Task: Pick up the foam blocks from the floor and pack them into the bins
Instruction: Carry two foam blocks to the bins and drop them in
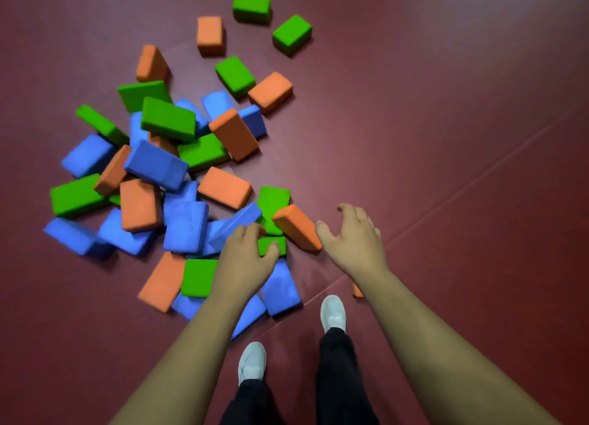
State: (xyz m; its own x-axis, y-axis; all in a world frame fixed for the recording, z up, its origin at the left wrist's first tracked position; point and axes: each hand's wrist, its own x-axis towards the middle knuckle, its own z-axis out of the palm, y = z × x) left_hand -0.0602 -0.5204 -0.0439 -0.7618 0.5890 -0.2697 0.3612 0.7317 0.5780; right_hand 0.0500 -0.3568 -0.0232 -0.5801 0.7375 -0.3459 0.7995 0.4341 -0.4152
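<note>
The left hand (245, 259) is laid over a small green block (271, 244) at the near edge of the pile of foam blocks (159, 169), fingers curled loosely around it; whether it is actually gripped cannot be told from this angle. The right hand (353, 236) is spread open and empty, its thumb just beside the end of a tilted orange block (296, 227). Blue, green and orange blocks are heaped on the dark red floor (446, 138) ahead and to the left of both hands, with a few scattered farther off. No writing can be read on the blocks. Two grey shoes (333, 313) are seen below the hands.
</note>
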